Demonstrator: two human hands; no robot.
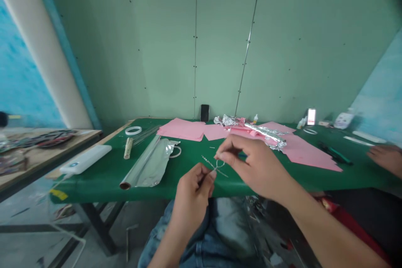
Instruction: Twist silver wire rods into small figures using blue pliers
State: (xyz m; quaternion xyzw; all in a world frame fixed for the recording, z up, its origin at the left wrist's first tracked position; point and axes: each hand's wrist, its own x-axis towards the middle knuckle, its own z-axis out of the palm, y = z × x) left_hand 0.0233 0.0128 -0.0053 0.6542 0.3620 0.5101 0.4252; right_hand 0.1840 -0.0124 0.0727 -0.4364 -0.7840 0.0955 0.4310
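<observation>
Between my hands is a thin silvery foil strand (220,162) bent into a small loop, with two loose ends crossing below it. My left hand (195,188) pinches it near the crossing, thumb against fingers. From the upper right, my right hand (251,161) pinches the loop's top edge with thumb and forefinger. Both hands are above the front edge of the green table (103,180). To the left lies a roll of aluminium foil (153,167), partly unrolled, with a torn end. Behind my right hand are crumpled foil pieces (270,134) on pink paper sheets (309,153).
At left are a power bank (86,159) with a cable, a tape roll (133,130) and a small beige roll (128,148). A phone (204,113) leans on the wall. A co-worker's hand (387,159) rests at far right near a dark green tool (336,153).
</observation>
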